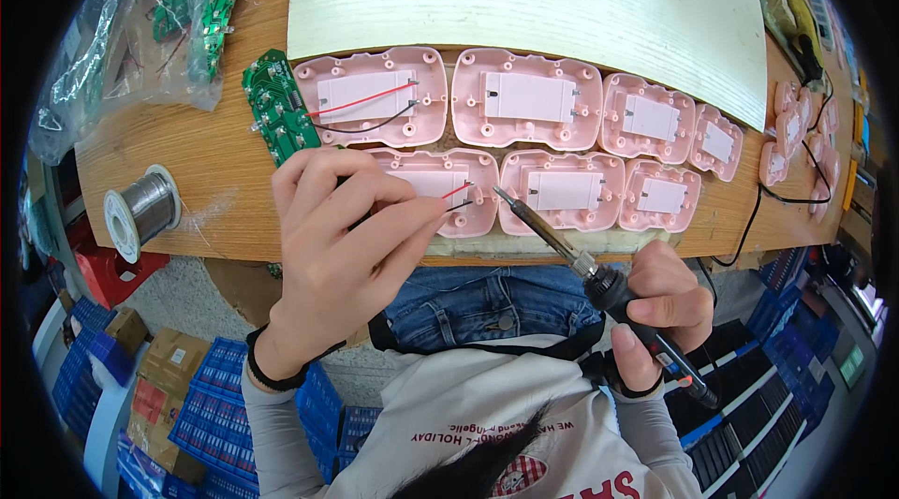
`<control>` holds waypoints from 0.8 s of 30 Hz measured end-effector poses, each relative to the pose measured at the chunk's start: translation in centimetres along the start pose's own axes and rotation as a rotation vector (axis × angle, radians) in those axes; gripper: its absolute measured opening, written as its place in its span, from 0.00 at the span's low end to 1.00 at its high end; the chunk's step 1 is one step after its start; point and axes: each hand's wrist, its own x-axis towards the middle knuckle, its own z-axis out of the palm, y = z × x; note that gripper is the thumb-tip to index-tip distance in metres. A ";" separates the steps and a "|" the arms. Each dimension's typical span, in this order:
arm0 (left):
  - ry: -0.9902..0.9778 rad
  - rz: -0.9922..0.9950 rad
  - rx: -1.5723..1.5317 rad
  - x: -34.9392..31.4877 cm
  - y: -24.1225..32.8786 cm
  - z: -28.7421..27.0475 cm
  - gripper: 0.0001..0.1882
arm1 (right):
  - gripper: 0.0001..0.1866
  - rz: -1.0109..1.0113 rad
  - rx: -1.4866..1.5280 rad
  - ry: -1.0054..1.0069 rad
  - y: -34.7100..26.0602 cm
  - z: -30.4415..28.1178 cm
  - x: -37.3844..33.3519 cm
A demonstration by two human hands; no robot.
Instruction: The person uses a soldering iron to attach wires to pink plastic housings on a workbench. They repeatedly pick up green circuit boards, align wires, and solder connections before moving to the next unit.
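My left hand [351, 223] is closed in a pinch over the lower-left pink plastic shell [485, 171]. From its fingertips a short red wire [456, 190] and a black wire [461, 205] reach toward the shell's right end. My right hand [667, 307] grips a soldering iron [562, 246], its tip pointing up-left beside those wire ends. Whether the tip touches anything, I cannot tell. Behind my left hand, a green circuit board [281, 106] overlaps the upper-left pink shell [426, 115], joined to it by red and black wires. My fingers hide the other ends of the pinched wires.
More pink shells [526, 98] lie in two rows toward the right. A pale board [524, 3] covers the far side of the table. At left are a solder spool [142, 209] and a clear bag [131, 59] with circuit boards. A black cord [749, 227] runs along the right.
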 end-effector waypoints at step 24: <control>-0.062 0.023 0.006 0.4 0.1 -0.3 0.10 | 0.14 0.037 -0.039 -0.125 -0.5 0.4 0.2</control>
